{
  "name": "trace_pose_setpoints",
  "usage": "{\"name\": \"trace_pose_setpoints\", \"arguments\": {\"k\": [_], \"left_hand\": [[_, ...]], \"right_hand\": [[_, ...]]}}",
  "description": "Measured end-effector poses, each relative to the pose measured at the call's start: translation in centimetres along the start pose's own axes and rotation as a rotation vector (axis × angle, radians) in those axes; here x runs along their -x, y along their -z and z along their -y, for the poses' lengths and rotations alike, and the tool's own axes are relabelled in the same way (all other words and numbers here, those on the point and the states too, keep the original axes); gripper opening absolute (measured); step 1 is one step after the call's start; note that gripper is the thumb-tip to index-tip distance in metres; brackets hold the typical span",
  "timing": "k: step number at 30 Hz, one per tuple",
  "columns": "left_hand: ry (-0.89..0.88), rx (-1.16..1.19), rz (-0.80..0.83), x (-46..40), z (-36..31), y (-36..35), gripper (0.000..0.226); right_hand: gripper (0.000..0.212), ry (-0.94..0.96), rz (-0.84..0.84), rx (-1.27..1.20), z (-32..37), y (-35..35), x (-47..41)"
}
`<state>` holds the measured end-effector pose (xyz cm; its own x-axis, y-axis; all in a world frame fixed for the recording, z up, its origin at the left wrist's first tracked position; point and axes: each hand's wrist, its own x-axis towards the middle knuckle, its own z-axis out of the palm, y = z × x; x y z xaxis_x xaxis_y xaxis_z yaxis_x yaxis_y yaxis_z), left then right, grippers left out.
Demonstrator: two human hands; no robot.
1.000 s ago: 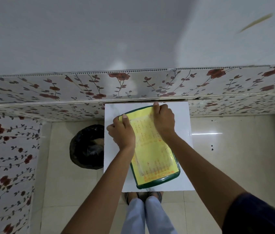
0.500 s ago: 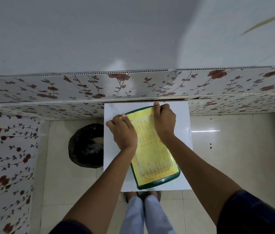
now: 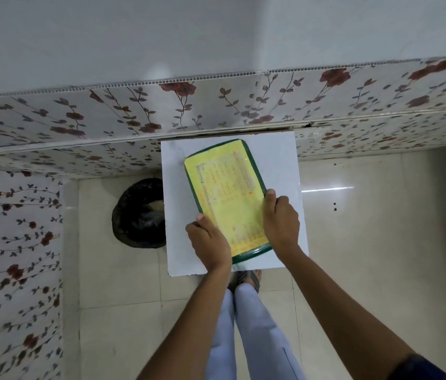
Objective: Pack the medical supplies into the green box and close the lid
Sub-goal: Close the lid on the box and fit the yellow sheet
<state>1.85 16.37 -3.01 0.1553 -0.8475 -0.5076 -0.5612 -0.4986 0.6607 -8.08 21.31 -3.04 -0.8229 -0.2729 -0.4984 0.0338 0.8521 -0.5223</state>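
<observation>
A white tabletop [image 3: 276,165] is seen set against a flower-patterned wall panel [image 3: 216,105], with a black bin bag [image 3: 139,215] on the tiled floor just beyond the left hand's outer side. On the tabletop the green box [image 3: 246,257] is laid flat, its lid [image 3: 224,193] down and faced with a yellow printed label; no medical supplies are seen loose outside it, so packing is judged finished and the closing step in hand. The box's long axis is run away from both hands toward the wall, tilted slightly leftward at the far end. Its near end is bracketed by the hands: the left hand [image 3: 209,244] is pressed on the near left corner, thumb lying along the lid's left edge, and the right hand [image 3: 280,222] is curled over the right long edge, a little farther along than the left. Both hands are clamped on the box, fingers wrapped down its sides. Neither hand is clearly nearer; the unpressed far end lies straight ahead of both. Whether the near-edge latch is seated cannot be told, so a downward press at this end is judged the next need
</observation>
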Motion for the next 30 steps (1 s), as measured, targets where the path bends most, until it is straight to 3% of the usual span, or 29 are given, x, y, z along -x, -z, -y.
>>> {"name": "trace_pose_setpoints", "arguments": {"k": [8,13,30], "left_hand": [[0.102,-0.041,-0.1,0.53,-0.83,-0.29,0.051],[0.087,-0.044,-0.108,0.2,-0.52,-0.35,0.054],[0.09,-0.027,-0.073,-0.19,-0.12,-0.52,0.052]], "right_hand": [[0.046,-0.118,-0.034,-0.004,-0.27,-0.46,-0.38],[0.028,-0.033,0.026,0.185,-0.29,-0.34,-0.36],[0.027,0.06,0.037,0.381,-0.82,-0.43,-0.57]]}}
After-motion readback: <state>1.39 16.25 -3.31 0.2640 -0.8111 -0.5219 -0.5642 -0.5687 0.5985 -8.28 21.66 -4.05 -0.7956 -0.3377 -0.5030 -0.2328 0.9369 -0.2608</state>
